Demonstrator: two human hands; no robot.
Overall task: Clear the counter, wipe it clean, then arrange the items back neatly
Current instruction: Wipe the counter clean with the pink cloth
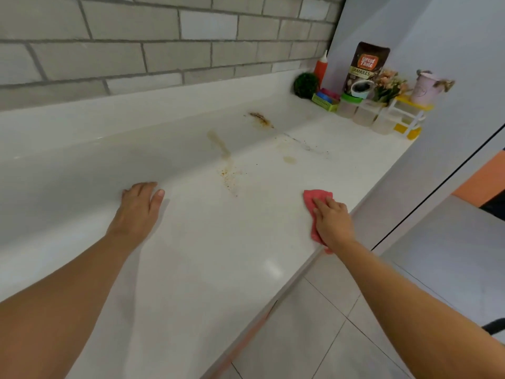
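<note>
The left hand [139, 206] lay flat on the white counter [218, 255] at centre left of the frame, fingers straight and together, holding nothing, its fingertips at the foot of the backsplash [109, 149]. The right hand [332, 221] rested at centre right, near the counter's front edge, fingers fairly straight and pressing a pink cloth [314, 199] down on the surface; the cloth showed beyond the fingertips and under the palm.

Between and above the hands, the counter was dirty: brown specks [229, 176] in the middle, a pale ring [289, 159] to their right, and grey smears [306, 144] further up. On the backsplash sat a yellowish streak [218, 143] and a brown smear [261, 119].

The items stood crowded in the upper right corner, well apart from both hands: a green ball [306, 84], a red bottle [321, 67], a coffee pouch [366, 67], a green basket [325, 101], clear jars [363, 113], flowers [388, 84], and a pink pot [425, 87] on a yellow rack [410, 113]. A grey brick wall [136, 45] filled the top left; floor tiles [314, 324] showed at lower right.
</note>
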